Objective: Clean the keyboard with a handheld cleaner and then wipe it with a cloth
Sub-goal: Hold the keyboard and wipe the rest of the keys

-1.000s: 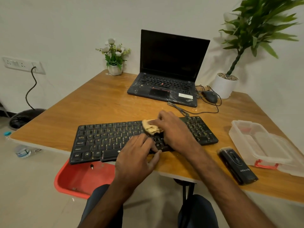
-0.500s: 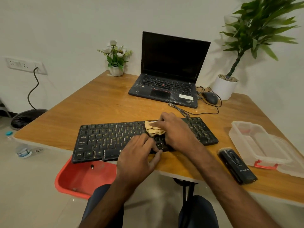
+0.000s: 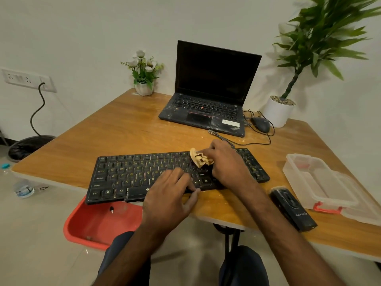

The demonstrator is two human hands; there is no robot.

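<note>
Two hands on the keyboard point(image 3: 132, 176), which lies along the surface's point(image 3: 123, 131) near edge, its near left corner overhanging a red tub point(image 3: 97, 223) on the floor. Left hand point(image 3: 171, 195): fingers flat on the keys by the space bar, thumb at the board's near edge. Right hand point(image 3: 228, 164): fingers curled, pinching a crumpled tan cloth point(image 3: 201, 159) against the upper key rows, right of centre. Black handheld cleaner point(image 3: 292, 209) lies untouched by the near right edge, just beside a clear plastic container point(image 3: 317, 182). Far edge: open laptop point(image 3: 206, 108), screen dark; mouse point(image 3: 260, 123) to its right; flower pot point(image 3: 144, 87) far left corner; potted plant point(image 3: 278, 112) far right.
</note>
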